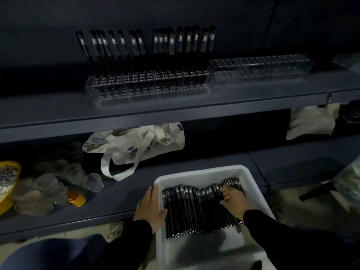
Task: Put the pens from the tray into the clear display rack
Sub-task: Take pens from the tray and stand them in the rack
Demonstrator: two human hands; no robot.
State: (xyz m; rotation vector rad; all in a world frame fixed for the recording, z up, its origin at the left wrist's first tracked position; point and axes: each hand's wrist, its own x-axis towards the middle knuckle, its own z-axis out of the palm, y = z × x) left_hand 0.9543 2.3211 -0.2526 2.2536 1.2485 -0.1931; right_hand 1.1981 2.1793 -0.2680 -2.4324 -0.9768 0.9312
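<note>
Dark shelving holds a clear display rack (148,86) only back-row filled, while the right hand (234,199) pinches pens (194,209) in the full tray (251,180), left hand (150,207) flat, steadying.

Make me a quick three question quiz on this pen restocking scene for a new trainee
1. True or false: the left hand rests on the rim of the white tray.
2. Where is the right hand? A) on the tote bag B) among the tray's pens C) at the clear rack
3. Fill in: the pens already in the rack stand in its ____ row.

Key: 1 true; 2 B; 3 back.
</note>
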